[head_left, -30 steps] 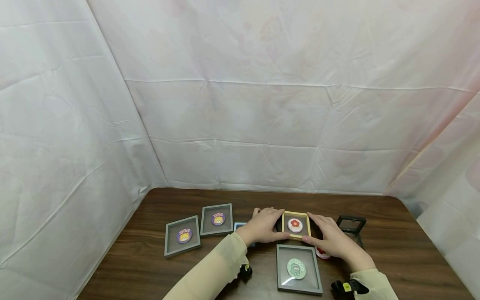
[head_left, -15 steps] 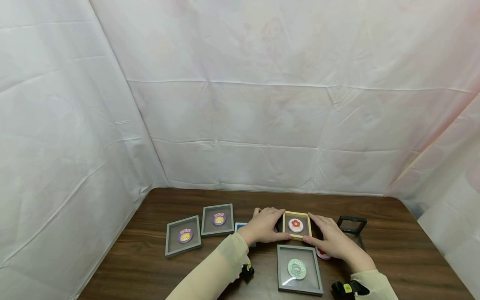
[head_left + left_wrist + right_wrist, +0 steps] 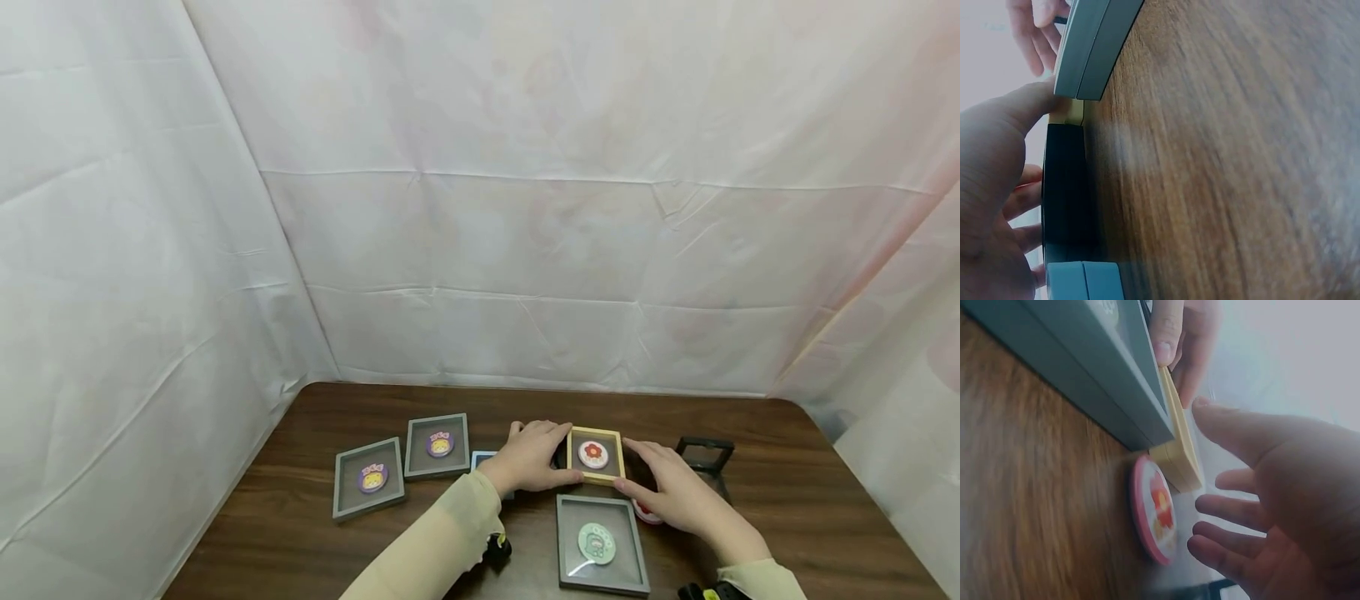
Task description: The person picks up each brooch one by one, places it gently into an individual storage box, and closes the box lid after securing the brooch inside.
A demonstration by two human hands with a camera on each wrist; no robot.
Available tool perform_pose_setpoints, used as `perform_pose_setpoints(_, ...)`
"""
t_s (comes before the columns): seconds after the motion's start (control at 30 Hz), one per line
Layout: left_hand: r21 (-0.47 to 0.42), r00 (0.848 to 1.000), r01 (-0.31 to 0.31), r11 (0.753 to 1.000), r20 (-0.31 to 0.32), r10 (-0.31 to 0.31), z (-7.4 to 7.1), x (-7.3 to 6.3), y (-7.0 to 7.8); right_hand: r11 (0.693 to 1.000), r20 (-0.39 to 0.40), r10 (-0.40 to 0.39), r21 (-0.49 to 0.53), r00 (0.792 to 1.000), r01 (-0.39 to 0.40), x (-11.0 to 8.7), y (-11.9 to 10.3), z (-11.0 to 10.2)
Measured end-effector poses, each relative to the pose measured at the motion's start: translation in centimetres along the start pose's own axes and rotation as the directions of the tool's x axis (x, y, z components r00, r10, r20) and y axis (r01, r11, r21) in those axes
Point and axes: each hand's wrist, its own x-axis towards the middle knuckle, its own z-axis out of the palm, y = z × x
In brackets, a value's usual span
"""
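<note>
My left hand holds the left side of a small yellow display frame, thumb at its near corner and fingers at its far corner. Inside that frame sits a round badge with a red flower. To its right, my right hand has its fingers spread; the right wrist view shows them apart from the frame. Partly under this hand lies a second red flower badge with a pink rim. Just nearer stands a grey frame with a green badge.
Two grey frames with purple badges lie at the left. A blue frame and a dark flat object are by my left hand. Right of my right hand is an open black frame. White cloth hangs behind the table.
My right hand has moved slightly right, and its fingers have come off the yellow frame. The left hand stays at the frame. The head view has shifted a little.
</note>
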Motion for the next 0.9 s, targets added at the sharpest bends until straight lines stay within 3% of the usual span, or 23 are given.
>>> perform_pose_setpoints(0.33, 0.007, 1.000, -0.005, 1.000, 0.003, 0.005, -0.2, -0.4, 0.1, 0.992, -0.117, -0.122, -0.059, 0.986, 0.116, -2.9, 0.3, -2.1)
perform_pose_setpoints(0.67, 0.000, 1.000, -0.001, 1.000, 0.025, 0.001, -0.2, -0.4, 0.1, 0.998, -0.081, -0.052, 0.028, 0.995, 0.055, -5.4, 3.2, -3.9)
perform_pose_setpoints(0.9, 0.001, 1.000, 0.003, 1.000, 0.026, -0.003, -0.1, -0.4, 0.1, 0.998, -0.014, 0.053, 0.014, 0.998, -0.053, -6.2, 5.4, -5.7)
